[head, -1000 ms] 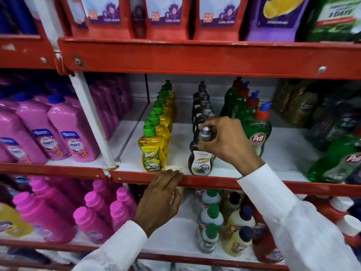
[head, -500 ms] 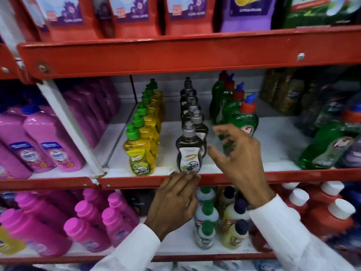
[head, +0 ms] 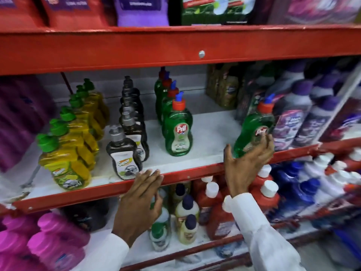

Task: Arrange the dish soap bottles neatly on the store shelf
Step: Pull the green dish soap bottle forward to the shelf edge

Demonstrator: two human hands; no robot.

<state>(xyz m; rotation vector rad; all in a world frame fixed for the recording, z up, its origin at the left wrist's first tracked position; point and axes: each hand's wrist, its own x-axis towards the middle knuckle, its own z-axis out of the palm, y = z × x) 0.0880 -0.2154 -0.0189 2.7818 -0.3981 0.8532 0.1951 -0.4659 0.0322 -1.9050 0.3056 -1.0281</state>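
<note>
On the white middle shelf [head: 207, 137] stand three rows of dish soap: yellow bottles with green caps [head: 64, 163], dark bottles with grey caps [head: 123, 153], and green Pril bottles with red caps [head: 178, 132]. A separate green Pril bottle [head: 254, 126] leans tilted at the right of the shelf. My right hand [head: 248, 159] wraps around its lower part, thumb on the left side and fingers on the label. My left hand [head: 140, 200] rests flat with its fingertips on the red shelf edge [head: 195, 176], just right of the front dark bottle, holding nothing.
White-and-purple bottles [head: 293, 122] crowd the shelf right of the tilted bottle. Brown pouches [head: 222, 89] stand at the back. Pink bottles [head: 54, 243], small cream bottles [head: 186, 216] and red bottles [head: 267, 194] fill the shelf below. Pouches hang above the red upper beam [head: 175, 45].
My right hand let go of the front dark bottle, moved right across the shelf and took hold of the tilted green Pril bottle. The view swung right. My left hand stayed on the shelf edge.
</note>
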